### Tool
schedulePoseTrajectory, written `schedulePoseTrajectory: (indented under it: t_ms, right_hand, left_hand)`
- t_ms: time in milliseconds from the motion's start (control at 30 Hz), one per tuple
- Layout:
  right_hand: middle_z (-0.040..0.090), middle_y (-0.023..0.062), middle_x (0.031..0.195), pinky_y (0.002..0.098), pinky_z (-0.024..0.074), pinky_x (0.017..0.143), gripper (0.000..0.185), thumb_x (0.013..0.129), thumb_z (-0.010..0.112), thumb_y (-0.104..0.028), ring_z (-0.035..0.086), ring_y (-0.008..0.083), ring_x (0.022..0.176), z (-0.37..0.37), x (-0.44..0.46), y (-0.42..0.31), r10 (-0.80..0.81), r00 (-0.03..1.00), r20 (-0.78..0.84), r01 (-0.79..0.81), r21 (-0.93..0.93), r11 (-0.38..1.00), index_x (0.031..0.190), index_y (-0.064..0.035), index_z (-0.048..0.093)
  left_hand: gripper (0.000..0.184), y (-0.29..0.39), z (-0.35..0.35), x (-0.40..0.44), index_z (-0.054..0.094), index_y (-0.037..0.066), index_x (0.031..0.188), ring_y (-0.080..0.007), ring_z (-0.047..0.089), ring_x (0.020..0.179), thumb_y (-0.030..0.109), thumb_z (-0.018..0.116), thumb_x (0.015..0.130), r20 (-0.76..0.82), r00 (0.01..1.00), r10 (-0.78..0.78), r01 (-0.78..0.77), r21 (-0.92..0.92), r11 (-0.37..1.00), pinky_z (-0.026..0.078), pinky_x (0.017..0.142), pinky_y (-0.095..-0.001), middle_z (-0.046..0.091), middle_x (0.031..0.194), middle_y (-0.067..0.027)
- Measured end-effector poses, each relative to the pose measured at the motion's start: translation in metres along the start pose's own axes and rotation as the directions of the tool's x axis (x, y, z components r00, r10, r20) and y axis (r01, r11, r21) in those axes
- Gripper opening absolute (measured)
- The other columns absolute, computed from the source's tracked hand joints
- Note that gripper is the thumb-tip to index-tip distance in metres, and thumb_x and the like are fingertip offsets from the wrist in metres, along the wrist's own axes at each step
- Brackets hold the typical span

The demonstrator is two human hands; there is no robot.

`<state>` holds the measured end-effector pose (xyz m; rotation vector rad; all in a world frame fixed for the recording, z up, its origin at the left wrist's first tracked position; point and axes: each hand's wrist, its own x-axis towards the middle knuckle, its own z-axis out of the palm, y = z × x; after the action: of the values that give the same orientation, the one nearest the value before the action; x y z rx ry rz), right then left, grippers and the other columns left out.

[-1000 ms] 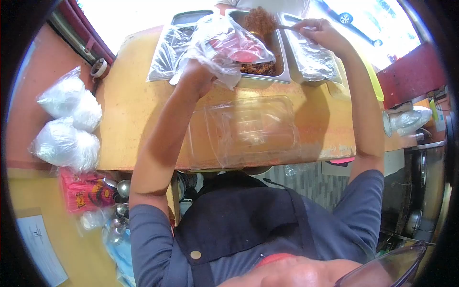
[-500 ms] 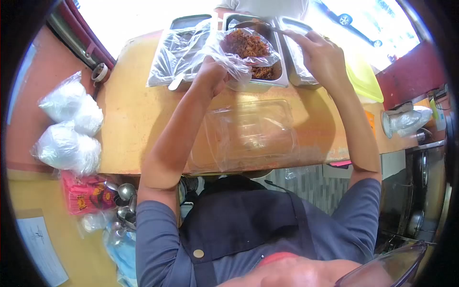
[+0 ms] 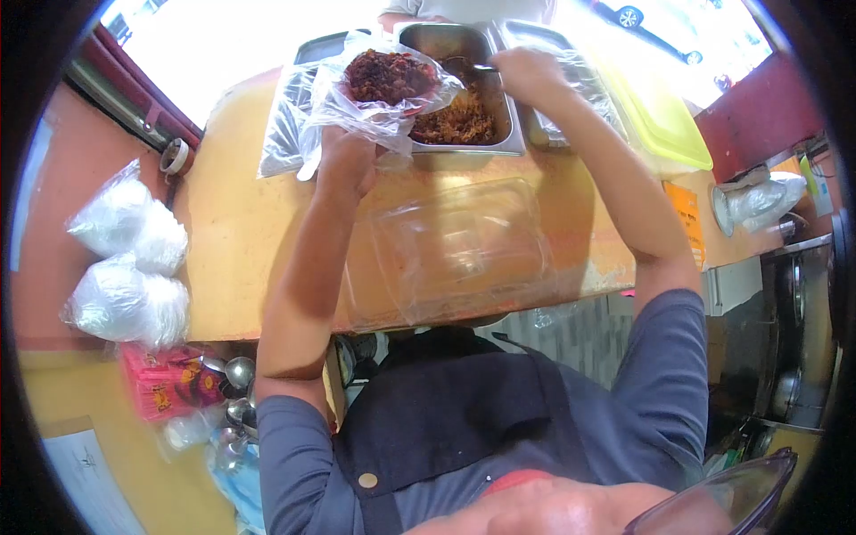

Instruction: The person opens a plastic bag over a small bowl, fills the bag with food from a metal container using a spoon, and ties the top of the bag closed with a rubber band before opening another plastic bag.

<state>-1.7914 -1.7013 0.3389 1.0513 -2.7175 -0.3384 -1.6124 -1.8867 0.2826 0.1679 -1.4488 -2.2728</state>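
My left hand [image 3: 349, 159] is closed around the underside of a bowl lined with a clear plastic bag [image 3: 328, 105]. Dark reddish-brown crumbly food [image 3: 388, 77] is heaped in it. The bowl sits over the left side of an open metal food pan [image 3: 508, 134]. My right hand [image 3: 530, 78] grips the handle of a serving spoon [image 3: 484, 68], whose head is down inside the pan. Fried rice-like food [image 3: 459, 120] lies at the pan's near end, while bare metal shows at its far end.
Plastic-covered pans [image 3: 285, 134] flank the open one. Before me lies a clear plastic lid [image 3: 464, 241]; a yellow-green lid [image 3: 664, 125] is at right. Stuffed plastic bags [image 3: 125, 290] hang at left above ladles [image 3: 239, 373]. Across the counter stands a person in a white shirt [image 3: 499, 11].
The lined bowl moved left, off the middle of the pan, exposing more of the food there. My right hand lowered and moved left, and the spoon went from above the bowl into the pan.
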Motion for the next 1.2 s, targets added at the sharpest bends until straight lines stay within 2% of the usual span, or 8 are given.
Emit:
schedulePoseTrajectory:
  t_ms: [67, 133, 200, 267, 367, 567, 967, 1200]
  right_hand:
    - [0.063, 0.0104, 0.103, 0.0398, 0.0497, 0.081, 0.026, 0.079, 0.054, -0.011, 0.062, 0.0271, 0.095, 0.005, 0.012, -0.014, -0.047, 0.995, 0.085, 0.053, -0.067, 0.996, 0.103, -0.0138, 0.061]
    - [0.064, 0.0104, 0.103, 0.0392, 0.0495, 0.082, 0.025, 0.078, 0.057, -0.012, 0.061, 0.0274, 0.096, 0.006, 0.008, -0.014, -0.104, 0.993, 0.055, 0.101, 0.053, 0.993, 0.102, -0.0137, 0.063]
    - [0.064, 0.0104, 0.103, 0.0388, 0.0492, 0.082, 0.025, 0.076, 0.059, -0.012, 0.061, 0.0273, 0.096, 0.01, 0.007, -0.012, -0.154, 0.986, 0.063, 0.142, 0.161, 0.977, 0.101, -0.0137, 0.064]
    - [0.064, 0.0102, 0.103, 0.0383, 0.0488, 0.082, 0.027, 0.075, 0.061, -0.012, 0.061, 0.0268, 0.096, 0.017, 0.007, -0.011, -0.202, 0.973, 0.109, 0.168, 0.258, 0.951, 0.101, -0.0139, 0.065]
    - [0.064, 0.0145, 0.095, 0.0373, 0.0475, 0.08, 0.028, 0.071, 0.057, -0.002, 0.06, 0.0288, 0.092, 0.009, -0.004, -0.003, -0.317, 0.939, 0.136, 0.248, 0.373, 0.894, 0.096, -0.0092, 0.068]
    - [0.065, 0.0139, 0.092, 0.0367, 0.0473, 0.077, 0.029, 0.072, 0.053, -0.004, 0.061, 0.0281, 0.088, 0.014, 0.002, -0.022, -0.298, 0.903, 0.309, 0.135, 0.456, 0.88, 0.097, -0.006, 0.067]
    - [0.058, 0.0025, 0.071, 0.027, 0.0441, 0.061, 0.022, 0.083, 0.055, -0.012, 0.051, 0.0102, 0.067, 0.022, -0.019, 0.017, -0.169, 0.93, 0.325, -0.11, 0.687, 0.718, 0.101, -0.005, 0.066]
    - [0.057, 0.0001, 0.069, 0.0247, 0.0402, 0.056, 0.025, 0.084, 0.055, -0.014, 0.047, 0.0091, 0.061, -0.005, -0.035, 0.045, -0.023, 0.995, 0.099, -0.056, 0.727, 0.684, 0.106, -0.0068, 0.065]
  left_hand:
    - [0.036, -0.002, 0.003, -0.003, 0.043, -0.002, 0.121, -0.0226, 0.058, 0.094, 0.003, 0.053, 0.086, 0.02, 0.997, 0.074, -0.075, 0.075, 0.994, 0.053, 0.081, -0.0332, 0.058, 0.104, -0.013]
    - [0.037, -0.004, 0.003, -0.004, 0.043, -0.001, 0.12, -0.0214, 0.058, 0.093, 0.004, 0.055, 0.085, 0.064, 0.966, 0.25, -0.254, 0.406, 0.878, 0.053, 0.079, -0.0308, 0.058, 0.104, -0.0124]
    - [0.041, -0.006, 0.002, -0.004, 0.043, -0.001, 0.121, -0.0186, 0.057, 0.092, 0.001, 0.057, 0.083, 0.044, 0.968, 0.247, -0.243, 0.404, 0.882, 0.052, 0.077, -0.0285, 0.056, 0.106, -0.0109]
    - [0.047, -0.012, -0.001, -0.002, 0.042, 0.0, 0.124, -0.0143, 0.054, 0.091, -0.004, 0.057, 0.08, -0.035, 0.998, 0.054, -0.052, 0.062, 0.997, 0.05, 0.074, -0.0262, 0.053, 0.11, -0.0085]
    - [0.045, -0.022, -0.002, -0.003, 0.043, -0.002, 0.123, -0.0145, 0.053, 0.093, -0.004, 0.056, 0.08, -0.006, 0.98, 0.197, -0.192, 0.197, 0.961, 0.047, 0.079, -0.0261, 0.052, 0.11, -0.0083]
    - [0.042, -0.023, 0.003, -0.01, 0.045, -0.003, 0.121, -0.0141, 0.052, 0.095, -0.004, 0.055, 0.081, -0.054, 0.965, 0.258, -0.243, 0.196, 0.95, 0.045, 0.082, -0.0267, 0.053, 0.109, -0.0079]
    - [0.041, -0.004, 0.008, -0.01, 0.044, 0.002, 0.123, -0.018, 0.058, 0.092, -0.004, 0.052, 0.083, -0.083, 0.979, 0.185, -0.198, -0.182, 0.963, 0.054, 0.073, -0.0309, 0.054, 0.108, -0.0099]
    - [0.035, 0.012, -0.005, 0.0, 0.047, -0.001, 0.117, -0.0205, 0.062, 0.086, -0.005, 0.051, 0.082, -0.094, 0.988, 0.12, -0.115, 0.06, 0.992, 0.057, 0.071, -0.0323, 0.056, 0.105, -0.0124]
